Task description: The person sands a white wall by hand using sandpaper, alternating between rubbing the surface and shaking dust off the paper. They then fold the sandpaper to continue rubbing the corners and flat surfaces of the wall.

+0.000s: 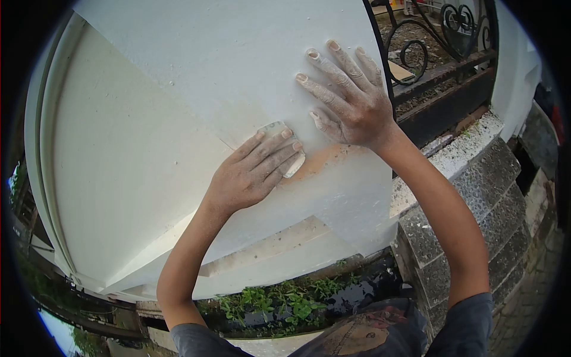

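My left hand point(256, 171) lies over a small pale piece of sandpaper point(295, 166), pressing it flat against the white wall point(196, 65). The sheet's edges show above and beside the fingers; its underside is hidden. Up and to the right, my right hand point(351, 98) rests on the wall with its fingers spread and nothing in it. White dust coats both hands, most heavily the right fingers. Between and below the hands, an orange-brown patch point(321, 162) shows on the wall surface.
A black wrought-iron gate point(443, 77) stands at the right of the wall. Below it are grey stone steps point(476, 196). Green plants point(285, 303) grow in a dark, wet ditch at the wall's foot. A recessed panel point(119, 149) with a raised moulding fills the left.
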A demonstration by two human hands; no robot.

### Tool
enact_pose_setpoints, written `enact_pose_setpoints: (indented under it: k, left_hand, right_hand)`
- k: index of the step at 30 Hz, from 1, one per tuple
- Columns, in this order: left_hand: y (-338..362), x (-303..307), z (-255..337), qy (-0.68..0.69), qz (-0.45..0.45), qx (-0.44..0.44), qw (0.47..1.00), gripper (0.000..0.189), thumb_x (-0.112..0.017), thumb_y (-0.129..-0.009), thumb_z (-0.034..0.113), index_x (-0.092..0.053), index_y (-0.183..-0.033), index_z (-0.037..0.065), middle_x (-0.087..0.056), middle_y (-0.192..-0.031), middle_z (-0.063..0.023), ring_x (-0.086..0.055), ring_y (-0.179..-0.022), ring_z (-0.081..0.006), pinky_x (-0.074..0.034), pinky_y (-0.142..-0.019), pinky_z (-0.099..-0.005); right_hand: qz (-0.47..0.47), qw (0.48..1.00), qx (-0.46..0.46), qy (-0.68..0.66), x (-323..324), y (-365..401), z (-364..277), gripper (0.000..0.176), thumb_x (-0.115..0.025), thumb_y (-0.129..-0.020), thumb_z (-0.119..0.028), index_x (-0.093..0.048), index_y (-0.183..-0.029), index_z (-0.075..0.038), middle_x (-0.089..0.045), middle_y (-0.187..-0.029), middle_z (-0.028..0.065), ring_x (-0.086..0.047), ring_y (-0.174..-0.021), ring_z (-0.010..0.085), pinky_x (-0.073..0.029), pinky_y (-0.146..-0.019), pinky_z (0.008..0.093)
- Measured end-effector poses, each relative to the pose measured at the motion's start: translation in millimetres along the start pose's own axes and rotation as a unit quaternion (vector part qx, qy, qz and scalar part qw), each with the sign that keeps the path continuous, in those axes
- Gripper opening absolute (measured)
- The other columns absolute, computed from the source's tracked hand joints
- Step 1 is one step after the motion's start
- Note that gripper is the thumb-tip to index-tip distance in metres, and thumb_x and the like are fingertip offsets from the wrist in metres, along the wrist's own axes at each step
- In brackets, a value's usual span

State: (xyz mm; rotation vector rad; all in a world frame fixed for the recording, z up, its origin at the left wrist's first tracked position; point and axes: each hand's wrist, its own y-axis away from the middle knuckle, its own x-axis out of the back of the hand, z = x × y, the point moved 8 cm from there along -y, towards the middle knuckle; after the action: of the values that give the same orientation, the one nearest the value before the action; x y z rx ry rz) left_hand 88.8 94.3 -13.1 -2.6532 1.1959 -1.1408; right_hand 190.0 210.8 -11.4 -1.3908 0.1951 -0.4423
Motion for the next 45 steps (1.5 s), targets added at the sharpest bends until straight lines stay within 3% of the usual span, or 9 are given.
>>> enact_pose_setpoints:
  k: [6, 10, 14, 18, 22, 26, 29, 33, 45]
  left_hand:
    - [1.8, -15.4, 22.4, -0.009, -0.057, -0.051, 0.997, 0.027, -0.06, -0.08, 0.018, -0.064, -0.107, 0.02, -0.058, -0.126, 0.0056, -0.047, -0.125, -0.0198, -0.033, -0.11, -0.0417]
    - [-3.6, 22.2, -29.0, -0.034, 0.097, 0.076, 0.992, 0.022, -0.058, -0.083, 0.018, -0.065, -0.104, 0.016, -0.054, -0.13, 0.0045, -0.042, -0.128, -0.019, -0.032, -0.111, -0.0397]
    - [1.1, -13.9, 16.3, 0.029, -0.032, -0.027, 0.999, 0.023, -0.063, -0.08, 0.016, -0.065, -0.103, 0.019, -0.059, -0.124, 0.004, -0.049, -0.123, -0.0202, -0.033, -0.11, -0.043]
    - [-0.4, 29.6, -35.6, -0.05, 0.099, 0.102, 0.989, 0.026, -0.059, -0.082, 0.018, -0.064, -0.107, 0.015, -0.055, -0.129, 0.0037, -0.043, -0.128, -0.0188, -0.032, -0.111, -0.038]
    - [6.7, -17.8, 21.1, 0.041, -0.048, -0.047, 0.997, 0.029, -0.067, -0.077, 0.016, -0.065, -0.105, 0.018, -0.058, -0.126, 0.0041, -0.048, -0.124, -0.0202, -0.031, -0.11, -0.0436]
    - [6.0, 27.0, -33.7, -0.044, 0.128, 0.103, 0.985, 0.028, -0.062, -0.077, 0.009, -0.066, -0.103, 0.016, -0.057, -0.128, 0.0047, -0.047, -0.125, -0.0175, -0.038, -0.106, -0.0375]
    - [7.7, -12.0, 15.6, 0.059, -0.037, -0.035, 0.997, 0.032, -0.064, -0.074, 0.008, -0.066, -0.105, 0.016, -0.058, -0.126, 0.004, -0.048, -0.124, -0.0183, -0.037, -0.106, -0.0409]
    - [6.7, 28.7, -34.9, -0.037, 0.096, 0.095, 0.99, 0.029, -0.057, -0.081, 0.016, -0.063, -0.11, 0.017, -0.054, -0.13, 0.0052, -0.044, -0.127, -0.0168, -0.032, -0.112, -0.037]
    - [17.3, -2.3, 5.0, 0.01, 0.01, -0.047, 0.999, 0.031, -0.059, -0.079, 0.009, -0.063, -0.109, 0.01, -0.06, -0.123, -0.0036, -0.05, -0.122, -0.0207, -0.037, -0.106, -0.0379]
  right_hand:
    - [0.002, 1.0, 0.001, -0.003, -1.0, 0.3, -0.5, 0.051, -0.06, -0.08, -0.036, -0.049, -0.13, -0.031, -0.039, -0.144, -0.001, -0.029, -0.137, 0.0223, -0.019, -0.113, 0.0486]
    - [-0.001, 1.0, -0.002, -0.003, 0.4, -0.4, 1.5, 0.053, -0.061, -0.079, -0.035, -0.049, -0.131, -0.031, -0.039, -0.144, -0.0011, -0.03, -0.137, 0.0225, -0.018, -0.113, 0.0487]
    - [0.0, 1.0, -0.003, -0.007, -0.2, 0.8, -0.6, 0.053, -0.06, -0.08, -0.034, -0.048, -0.131, -0.03, -0.039, -0.144, -0.0008, -0.03, -0.137, 0.0226, -0.018, -0.113, 0.049]
    - [-0.006, 1.0, -0.005, -0.005, -0.3, 1.4, -1.2, 0.053, -0.061, -0.08, -0.034, -0.049, -0.131, -0.031, -0.038, -0.145, -0.0008, -0.03, -0.137, 0.0222, -0.019, -0.113, 0.0486]
    - [-0.005, 1.0, -0.002, -0.008, -0.4, 0.5, -1.2, 0.051, -0.06, -0.081, -0.034, -0.049, -0.131, -0.031, -0.038, -0.145, -0.0012, -0.03, -0.137, 0.0218, -0.019, -0.113, 0.048]
    - [-0.006, 1.0, -0.007, -0.008, -0.1, 0.5, -0.4, 0.05, -0.059, -0.081, -0.033, -0.05, -0.131, -0.032, -0.038, -0.145, -0.0014, -0.03, -0.137, 0.0217, -0.019, -0.113, 0.0475]
    - [-0.006, 1.0, -0.003, 0.006, -0.1, 0.3, -0.4, 0.05, -0.061, -0.08, -0.033, -0.051, -0.129, -0.032, -0.038, -0.145, -0.0015, -0.03, -0.137, 0.0214, -0.019, -0.113, 0.0472]
    - [0.006, 1.0, 0.003, 0.005, 0.1, 1.3, -2.2, 0.05, -0.062, -0.079, -0.031, -0.053, -0.128, -0.029, -0.04, -0.143, 0.0006, -0.031, -0.136, 0.0237, -0.02, -0.113, 0.047]
    - [0.007, 1.0, 0.013, 0.019, 3.0, -2.0, -4.9, 0.048, -0.06, -0.079, -0.028, -0.056, -0.126, -0.022, -0.045, -0.14, 0.0062, -0.033, -0.135, 0.0289, -0.021, -0.111, 0.0469]
